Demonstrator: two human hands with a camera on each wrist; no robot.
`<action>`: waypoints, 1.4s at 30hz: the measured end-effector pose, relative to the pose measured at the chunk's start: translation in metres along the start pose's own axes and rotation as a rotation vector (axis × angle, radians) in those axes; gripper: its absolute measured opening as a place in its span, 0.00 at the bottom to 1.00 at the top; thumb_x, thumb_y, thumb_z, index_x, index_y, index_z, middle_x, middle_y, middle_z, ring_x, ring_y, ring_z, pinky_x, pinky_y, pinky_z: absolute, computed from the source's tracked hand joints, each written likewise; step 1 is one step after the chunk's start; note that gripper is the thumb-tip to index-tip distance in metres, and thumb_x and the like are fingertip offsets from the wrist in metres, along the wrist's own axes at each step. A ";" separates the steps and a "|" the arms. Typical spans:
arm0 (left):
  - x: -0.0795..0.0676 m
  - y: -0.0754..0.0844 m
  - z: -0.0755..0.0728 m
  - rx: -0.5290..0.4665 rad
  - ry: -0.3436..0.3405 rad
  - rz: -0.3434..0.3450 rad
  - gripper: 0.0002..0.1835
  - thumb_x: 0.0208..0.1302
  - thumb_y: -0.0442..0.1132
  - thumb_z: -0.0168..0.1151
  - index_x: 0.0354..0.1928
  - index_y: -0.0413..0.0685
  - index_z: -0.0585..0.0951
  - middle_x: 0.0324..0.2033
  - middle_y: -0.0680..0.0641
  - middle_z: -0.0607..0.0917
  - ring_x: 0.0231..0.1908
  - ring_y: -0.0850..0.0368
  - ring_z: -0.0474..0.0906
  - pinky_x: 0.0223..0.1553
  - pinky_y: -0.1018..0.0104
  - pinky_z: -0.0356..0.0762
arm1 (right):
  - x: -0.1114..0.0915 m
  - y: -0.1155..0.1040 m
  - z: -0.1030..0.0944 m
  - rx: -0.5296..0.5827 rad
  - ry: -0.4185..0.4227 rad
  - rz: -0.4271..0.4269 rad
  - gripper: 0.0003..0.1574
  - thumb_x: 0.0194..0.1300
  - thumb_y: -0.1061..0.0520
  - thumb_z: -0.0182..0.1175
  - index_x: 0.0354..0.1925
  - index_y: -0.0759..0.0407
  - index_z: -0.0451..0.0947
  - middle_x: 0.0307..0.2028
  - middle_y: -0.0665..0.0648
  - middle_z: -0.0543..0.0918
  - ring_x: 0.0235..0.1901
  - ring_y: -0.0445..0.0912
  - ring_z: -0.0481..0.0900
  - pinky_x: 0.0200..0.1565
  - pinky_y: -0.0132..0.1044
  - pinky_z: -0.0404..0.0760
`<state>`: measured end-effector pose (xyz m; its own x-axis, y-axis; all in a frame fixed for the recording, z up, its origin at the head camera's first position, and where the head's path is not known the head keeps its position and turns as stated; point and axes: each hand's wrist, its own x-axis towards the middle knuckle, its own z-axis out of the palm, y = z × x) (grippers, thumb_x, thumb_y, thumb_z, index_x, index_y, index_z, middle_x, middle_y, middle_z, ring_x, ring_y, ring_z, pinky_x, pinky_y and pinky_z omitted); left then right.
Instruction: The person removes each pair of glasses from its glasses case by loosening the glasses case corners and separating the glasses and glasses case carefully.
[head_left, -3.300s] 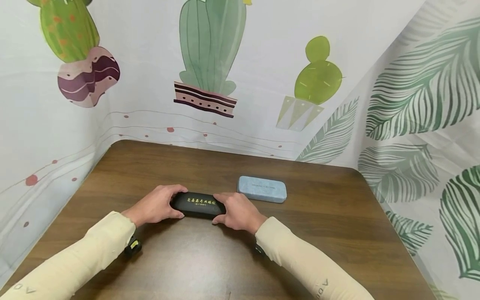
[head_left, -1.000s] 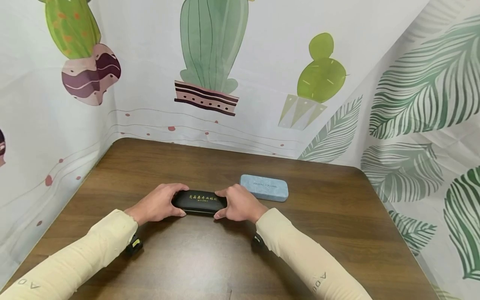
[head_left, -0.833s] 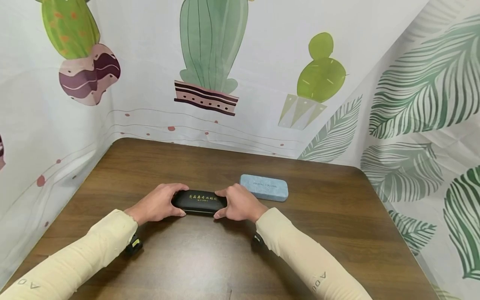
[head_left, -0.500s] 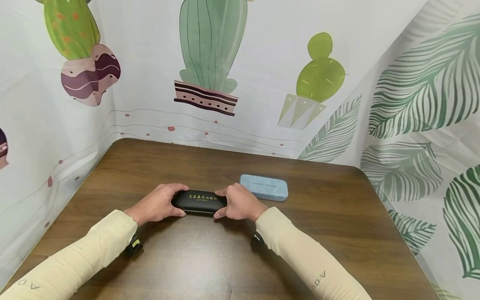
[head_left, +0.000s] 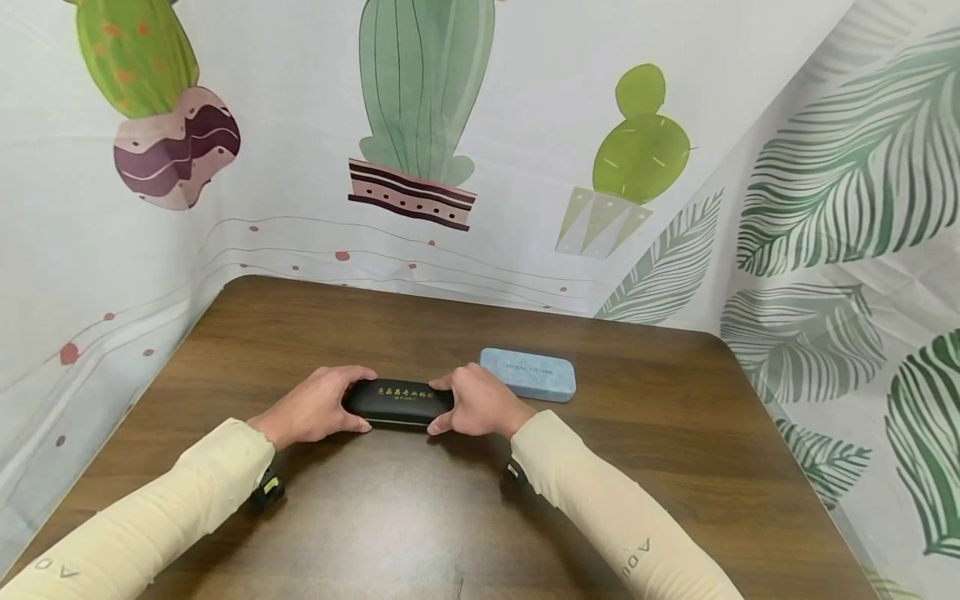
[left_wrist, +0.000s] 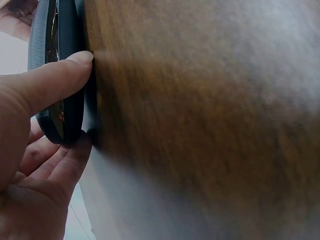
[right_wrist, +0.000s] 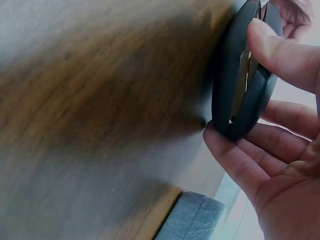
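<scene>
A black glasses case (head_left: 397,403) with gold lettering on its lid lies lengthwise between my two hands near the middle of the table. My left hand (head_left: 315,407) grips its left end, thumb on the front side and fingers behind. At the other end my right hand (head_left: 480,403) holds it the same way. Both wrist views show the case's (left_wrist: 70,30) metal-trimmed seam along the front, with a thumb laid across it. In the right wrist view the fingertips reach under the rounded end of the case (right_wrist: 242,100). Whether its underside touches the table, I cannot tell.
A light blue glasses case (head_left: 528,375) with small dark lettering lies just behind and to the right of my right hand. The brown wooden table (head_left: 645,467) has rounded far corners. A white cloth (head_left: 300,150) printed with cacti and leaves hangs around it.
Compared with about three seconds ago, a thin light line now shows along the black case's front seam. Both hands keep their hold. Over the last second almost nothing moves.
</scene>
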<state>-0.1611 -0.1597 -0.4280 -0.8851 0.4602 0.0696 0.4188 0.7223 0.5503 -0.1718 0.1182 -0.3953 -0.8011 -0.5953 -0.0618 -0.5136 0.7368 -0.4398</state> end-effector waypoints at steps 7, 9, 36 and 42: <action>0.000 -0.001 0.000 0.001 0.005 0.002 0.37 0.47 0.42 0.85 0.60 0.40 0.80 0.51 0.42 0.88 0.46 0.52 0.83 0.51 0.53 0.80 | 0.002 0.001 -0.001 0.020 -0.015 0.007 0.42 0.50 0.46 0.83 0.59 0.63 0.84 0.33 0.55 0.93 0.19 0.35 0.69 0.29 0.28 0.73; 0.000 0.000 0.000 -0.001 0.004 0.003 0.37 0.47 0.42 0.85 0.60 0.40 0.80 0.52 0.41 0.88 0.46 0.52 0.83 0.51 0.53 0.80 | 0.002 0.000 -0.002 0.018 -0.015 0.003 0.41 0.50 0.46 0.83 0.59 0.64 0.84 0.33 0.55 0.93 0.19 0.35 0.69 0.30 0.28 0.73; -0.001 0.000 -0.003 0.002 0.001 0.001 0.38 0.47 0.42 0.85 0.61 0.39 0.80 0.51 0.41 0.88 0.45 0.52 0.83 0.49 0.54 0.81 | 0.004 0.000 -0.006 0.051 -0.050 0.024 0.39 0.52 0.49 0.82 0.60 0.62 0.84 0.06 0.49 0.73 0.15 0.35 0.47 0.24 0.30 0.62; 0.001 0.002 -0.002 -0.015 -0.002 0.007 0.38 0.46 0.41 0.86 0.60 0.39 0.81 0.50 0.41 0.88 0.45 0.52 0.83 0.49 0.54 0.81 | 0.004 0.001 -0.007 0.045 -0.051 0.021 0.40 0.51 0.48 0.83 0.60 0.62 0.84 0.06 0.49 0.73 0.16 0.35 0.47 0.29 0.28 0.69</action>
<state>-0.1618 -0.1591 -0.4251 -0.8820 0.4657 0.0721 0.4217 0.7116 0.5619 -0.1776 0.1190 -0.3893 -0.7944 -0.5962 -0.1161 -0.4817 0.7348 -0.4776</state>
